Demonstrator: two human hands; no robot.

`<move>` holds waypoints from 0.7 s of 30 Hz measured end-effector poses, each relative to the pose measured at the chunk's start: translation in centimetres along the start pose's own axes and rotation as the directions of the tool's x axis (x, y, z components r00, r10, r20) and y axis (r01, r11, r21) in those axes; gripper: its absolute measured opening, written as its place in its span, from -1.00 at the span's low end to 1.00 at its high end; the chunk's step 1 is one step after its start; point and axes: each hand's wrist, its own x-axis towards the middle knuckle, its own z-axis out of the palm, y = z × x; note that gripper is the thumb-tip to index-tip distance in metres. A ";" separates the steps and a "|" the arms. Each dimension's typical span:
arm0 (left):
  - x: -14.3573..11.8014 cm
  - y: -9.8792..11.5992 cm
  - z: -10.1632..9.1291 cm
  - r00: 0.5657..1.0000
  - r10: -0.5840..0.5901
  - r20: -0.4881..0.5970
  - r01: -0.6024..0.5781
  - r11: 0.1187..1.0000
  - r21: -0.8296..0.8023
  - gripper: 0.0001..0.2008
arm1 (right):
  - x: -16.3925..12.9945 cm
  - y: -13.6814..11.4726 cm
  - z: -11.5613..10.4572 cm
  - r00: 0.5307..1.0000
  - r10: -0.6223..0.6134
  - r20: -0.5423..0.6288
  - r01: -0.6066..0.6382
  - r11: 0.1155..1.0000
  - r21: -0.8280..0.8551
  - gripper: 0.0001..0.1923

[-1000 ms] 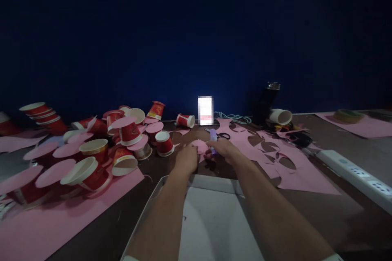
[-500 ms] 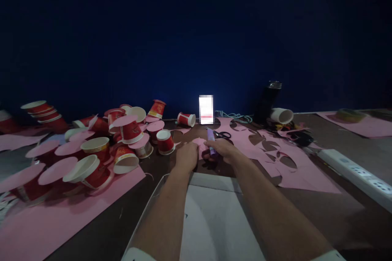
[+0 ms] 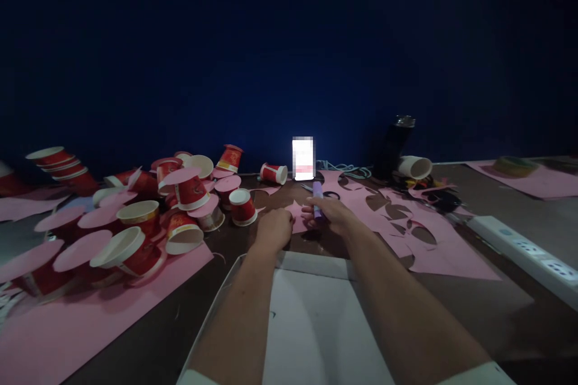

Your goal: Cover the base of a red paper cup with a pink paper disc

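Observation:
In the head view, my right hand (image 3: 332,213) is closed around a purple glue stick (image 3: 318,197), held upright with its top above the fingers. My left hand (image 3: 274,228) is curled with its fingertips at the left edge of a small pink paper piece (image 3: 297,216) on the table; its fingers hide that edge. The paper lies between both hands. Just behind the right hand, scissors (image 3: 333,195) show one black handle loop. Left of my left hand, a red paper cup (image 3: 242,207) stands upside down.
Many red paper cups (image 3: 143,215), several topped with pink discs, crowd the left over a pink sheet (image 3: 117,319). Cut-out pink paper (image 3: 438,258) spreads on the right beside a white power strip (image 3: 526,249). A lit phone (image 3: 303,159) stands behind. A white box (image 3: 320,313) lies beneath my forearms.
My right hand has shifted slightly right with the glue stick, away from my left hand. More of the pink paper piece shows between them. My left hand stays nearly in place.

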 end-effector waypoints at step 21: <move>0.3 -0.7 0.5 0.992 -0.089 -0.086 0.076 0.987 -0.144 -0.75 | -0.3 0.1 -0.5 0.999 0.017 0.044 -0.009 0.985 -0.170 -0.75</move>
